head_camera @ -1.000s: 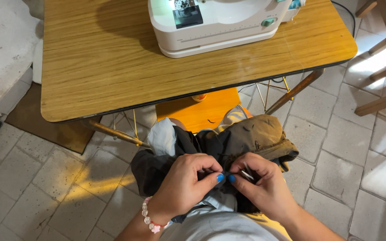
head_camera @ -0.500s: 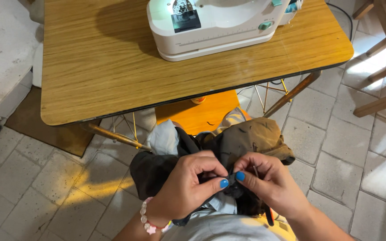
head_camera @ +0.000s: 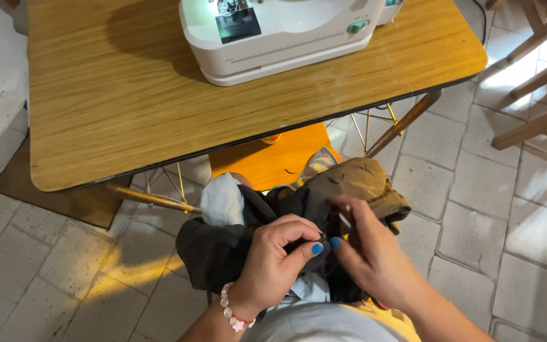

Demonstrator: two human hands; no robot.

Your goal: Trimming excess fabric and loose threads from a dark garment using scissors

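Left hand (head_camera: 280, 253) – pinched on dark cloth (head_camera: 223, 247), bunching it taut | right hand (head_camera: 371, 259) – fingertips closed on a thin pin-like tool, touching the cloth | cloth in lap, just below wooden table (head_camera: 128, 101) | sewing machine (head_camera: 273, 35) on table

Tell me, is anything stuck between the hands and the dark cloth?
Nothing visible is. The left hand grips the dark cloth directly, and the right hand pinches it at the same spot beside the left thumb. Both touch the fabric bare.
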